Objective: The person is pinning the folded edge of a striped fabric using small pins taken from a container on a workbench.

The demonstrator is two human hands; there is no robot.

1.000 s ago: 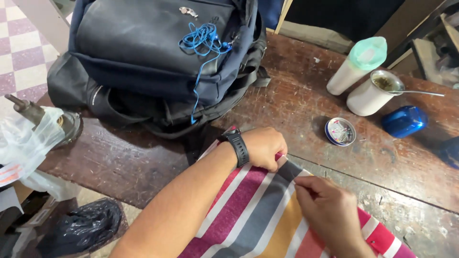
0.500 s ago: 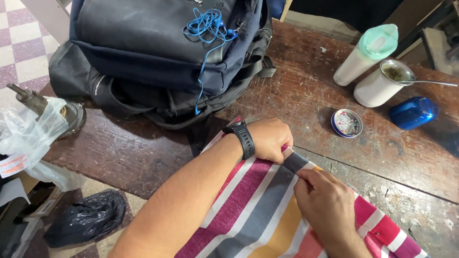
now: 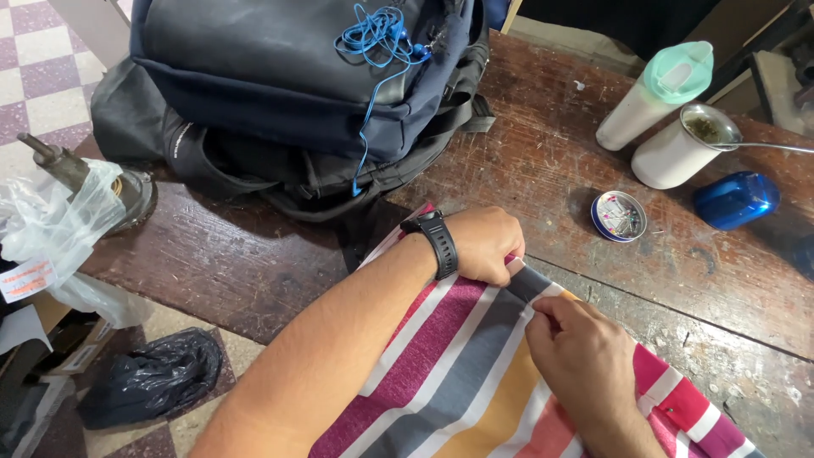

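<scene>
Since the earlier frame both hands have been sliding slightly toward the right along the folded cloth edge, and the view is sitting a little lower over the backpack.

Filling the upper left of the frame, a large dark navy fabric backpack is lying on the worn brown wooden bench, with a tangled bright blue earphone cable draped over its top. At the upper right, a white bottle with a mint-green lid is lying tilted just beside a white cup with a metal spoon; a shiny blue oval case is resting near them. A small round tin of coloured pins is sitting between those and the hands. At the left edge a crumpled clear plastic bag is hanging over the bench edge, and a black plastic bag is lying on the checked floor below.

Bare bench is lying open between the backpack and the pin tin, and along the right side.

Centre and lower right, the striped cloth in magenta, grey, white and orange is spreading over the near bench edge. The left hand, wearing a black wristwatch, is curled closed, pressing down on the cloth's folded edge. The right hand is pinching that same edge with fingertips drawn together.
</scene>
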